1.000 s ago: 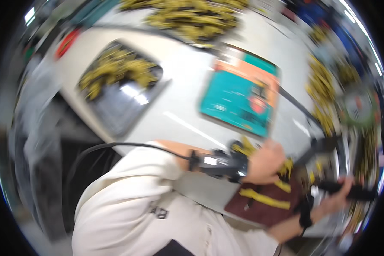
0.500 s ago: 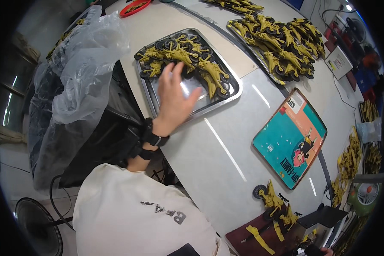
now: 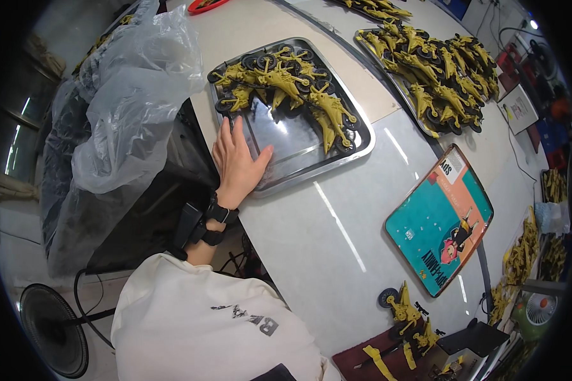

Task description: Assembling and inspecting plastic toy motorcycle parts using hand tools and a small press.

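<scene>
My left hand (image 3: 239, 159) lies over the near left side of a shiny metal tray (image 3: 286, 145), fingers stretched out and thumb apart, with nothing held. Its fingertips reach the tray's left edge; whether they press on the rim I cannot tell. Yellow wheeled assemblies (image 3: 279, 79) with small black wheels, like parts of toy vehicles, are heaped along the tray's far and right sides. The tray's near left part shows bare metal. A black strap with a dark box sits round my left wrist. My right hand is out of sight.
A second tray (image 3: 397, 95) piled with yellow assemblies stands far right. Nearer is a teal and orange picture tray (image 3: 419, 238). Loose yellow parts (image 3: 403, 308) lie by a dark red mat (image 3: 343, 365) and a dark-topped box (image 3: 473, 340). Clear plastic sheeting (image 3: 127, 108) hangs at left.
My left hand has drawn back from above the yellow assemblies to the tray's left edge. The view has shifted slightly. Fingers glimpsed at the lower right edge earlier are gone.
</scene>
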The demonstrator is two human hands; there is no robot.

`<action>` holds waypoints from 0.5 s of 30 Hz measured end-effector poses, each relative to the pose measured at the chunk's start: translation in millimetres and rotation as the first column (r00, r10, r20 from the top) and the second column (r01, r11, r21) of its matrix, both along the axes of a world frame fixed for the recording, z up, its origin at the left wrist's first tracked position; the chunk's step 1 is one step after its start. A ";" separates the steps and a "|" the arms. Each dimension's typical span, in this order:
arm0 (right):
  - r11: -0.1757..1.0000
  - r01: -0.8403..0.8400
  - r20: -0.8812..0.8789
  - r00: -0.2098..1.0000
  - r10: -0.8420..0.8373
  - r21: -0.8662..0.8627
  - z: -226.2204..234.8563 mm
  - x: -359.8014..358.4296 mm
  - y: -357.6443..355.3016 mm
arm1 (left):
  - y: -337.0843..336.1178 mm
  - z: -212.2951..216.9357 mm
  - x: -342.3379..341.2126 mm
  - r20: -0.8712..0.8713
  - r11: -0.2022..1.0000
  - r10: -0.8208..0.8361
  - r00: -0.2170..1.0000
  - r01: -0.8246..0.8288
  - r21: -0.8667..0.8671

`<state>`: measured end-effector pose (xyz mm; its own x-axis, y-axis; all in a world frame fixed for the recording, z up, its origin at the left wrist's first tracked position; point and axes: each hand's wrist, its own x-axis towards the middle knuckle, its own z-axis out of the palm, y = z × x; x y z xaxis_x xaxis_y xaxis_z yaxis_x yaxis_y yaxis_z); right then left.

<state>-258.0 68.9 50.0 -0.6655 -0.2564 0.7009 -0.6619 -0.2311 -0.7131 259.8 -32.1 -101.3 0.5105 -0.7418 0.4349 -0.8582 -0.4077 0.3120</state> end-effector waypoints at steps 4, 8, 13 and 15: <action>0.998 0.058 -0.003 0.998 -0.058 -0.024 1.7 -2.8 -1.6 | 0.7 -0.6 0.3 -0.016 1.000 -0.011 1.000 0.011 0.001; 0.998 0.059 -0.017 0.998 -0.060 -0.026 -0.2 -7.4 0.2 | 0.4 0.1 -0.2 -0.012 1.000 -0.002 1.000 0.002 0.028; 0.998 0.036 0.023 0.999 -0.035 -0.059 -1.7 -9.7 0.5 | -3.7 9.9 -1.8 -0.016 0.999 0.000 1.000 0.001 0.035; 0.997 0.052 0.011 0.999 -0.052 -0.049 -0.4 -8.6 0.0 | -8.0 10.4 -0.4 0.000 1.000 -0.020 1.000 0.020 -0.011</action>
<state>-266.7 68.9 49.6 -0.6841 -0.1867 0.7051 -0.6668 -0.2317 -0.7083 259.5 -40.1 -90.8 0.4956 -0.7469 0.4433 -0.8661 -0.3870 0.3163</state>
